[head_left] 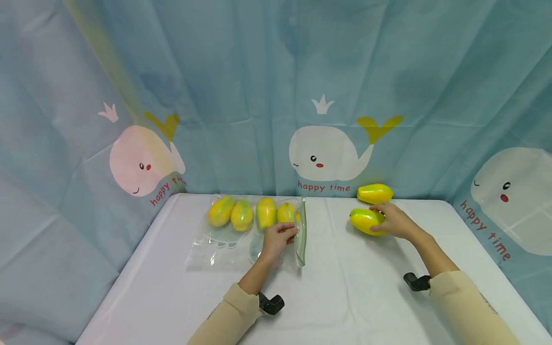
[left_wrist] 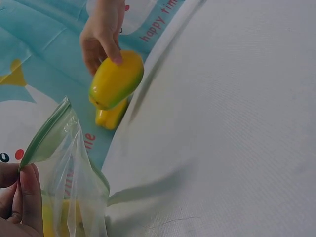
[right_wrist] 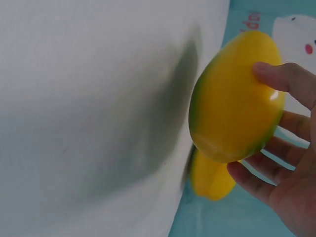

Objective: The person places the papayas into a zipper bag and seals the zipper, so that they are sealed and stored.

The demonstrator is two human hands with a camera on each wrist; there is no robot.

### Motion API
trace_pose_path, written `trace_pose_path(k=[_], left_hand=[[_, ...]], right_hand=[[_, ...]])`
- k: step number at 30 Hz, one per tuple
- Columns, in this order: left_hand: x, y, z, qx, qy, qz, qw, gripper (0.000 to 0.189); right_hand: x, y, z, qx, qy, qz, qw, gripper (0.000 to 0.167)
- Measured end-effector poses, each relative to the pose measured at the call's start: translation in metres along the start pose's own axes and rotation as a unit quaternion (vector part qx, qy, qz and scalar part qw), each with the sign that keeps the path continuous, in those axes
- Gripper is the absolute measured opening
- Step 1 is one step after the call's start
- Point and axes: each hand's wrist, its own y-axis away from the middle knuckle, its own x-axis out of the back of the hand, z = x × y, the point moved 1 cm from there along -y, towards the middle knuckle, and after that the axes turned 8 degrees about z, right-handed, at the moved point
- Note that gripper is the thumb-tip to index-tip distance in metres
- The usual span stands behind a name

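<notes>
My left hand point(head_left: 276, 240) pinches the opening edge of a clear zip bag point(head_left: 233, 256), whose green zip strip point(left_wrist: 45, 127) stands up from the table. Inside, along the bag's far side, lie several glossy yellow-green papayas point(head_left: 266, 213). To the right, my right hand point(head_left: 394, 221) grips another papaya point(right_wrist: 237, 98) with thumb on one side and fingers on the other. That papaya hangs over the table, its shadow falling apart from it. One more papaya point(head_left: 375, 193) lies just behind, at the table's back edge, partly hidden by the held one in both wrist views.
A white cloth covers the table point(head_left: 336, 297). Behind it and at both sides hangs a blue curtain point(head_left: 241, 96) with printed whales, close against the table's back edge. Black camera mounts point(head_left: 271, 304) stick out from the wrists.
</notes>
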Motion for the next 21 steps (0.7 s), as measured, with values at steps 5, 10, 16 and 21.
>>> trace_pose_path(k=[5,10,16,21], left_hand=[[0.0,0.002,0.0,0.001,0.0,0.003,1.0,0.027],[0.0,0.001,-0.001,0.001,0.001,0.006,1.0,0.026],[-0.001,0.002,0.0,-0.002,0.002,0.007,1.0,0.025],[-0.002,0.003,0.001,-0.003,0.001,0.004,1.0,0.025]], right_hand=[[-0.004,0.003,-0.019,0.015,-0.012,0.003,0.9998,0.062],[-0.008,0.005,-0.036,0.03,-0.021,0.004,0.9993,0.059],[-0.014,0.007,-0.051,0.039,-0.016,-0.003,0.9991,0.055],[-0.019,0.007,-0.064,0.054,-0.014,-0.006,0.9984,0.054]])
